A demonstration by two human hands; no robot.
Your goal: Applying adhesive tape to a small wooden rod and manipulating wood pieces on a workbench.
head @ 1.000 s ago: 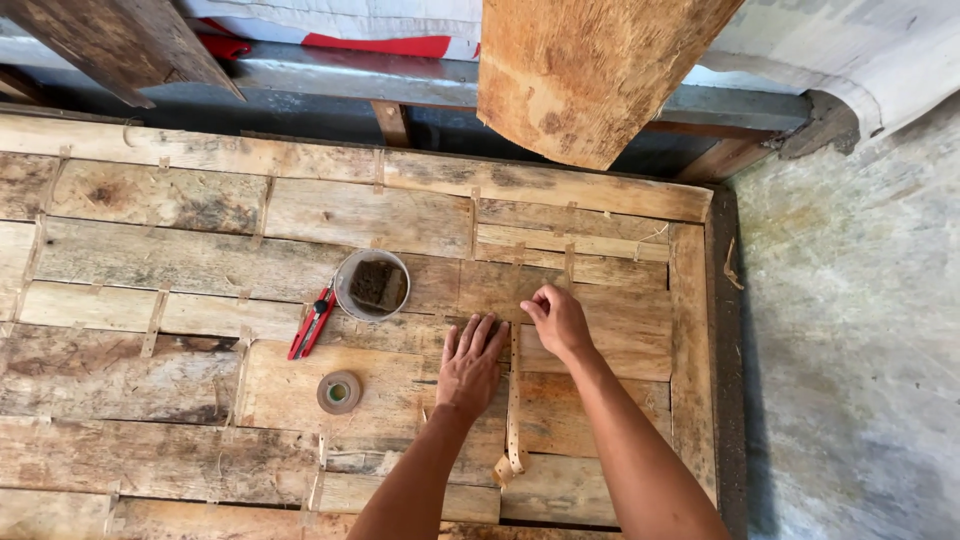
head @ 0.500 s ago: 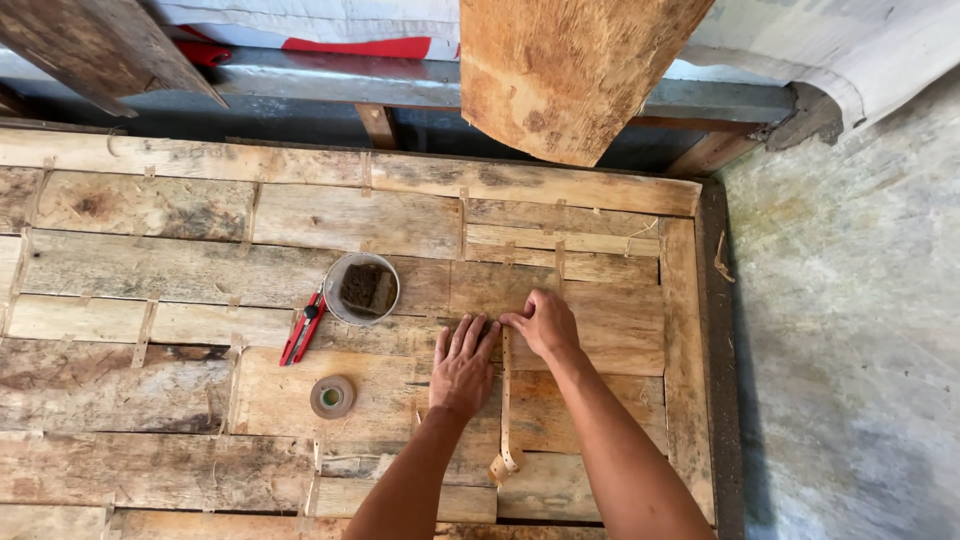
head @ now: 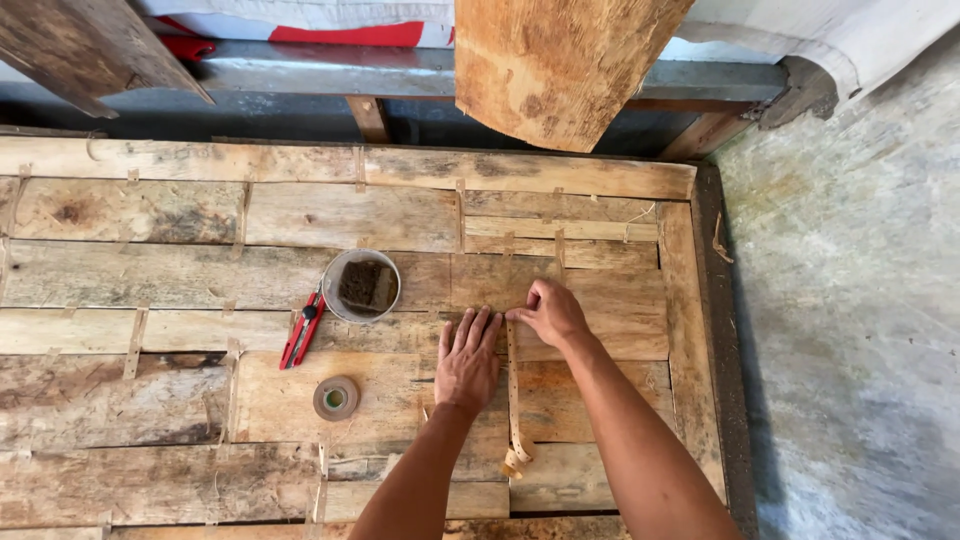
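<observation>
One thin tan paper strip (head: 514,400), curled lower end, left hand (head: 468,362) flat beside, right hand (head: 548,312) grip pinching top.

hands: two, left (head: 468,360) and right (head: 552,312)
veneer tape strip: one (head: 514,400)
tape roll: one (head: 336,398)
red-handled pliers: one (head: 301,330)
round cup with sponge: one (head: 361,286)
patched veneer sheet: one (head: 180,275)

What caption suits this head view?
Two hands, left hand and right hand, press a thin strip onto wooden sheets.
</observation>
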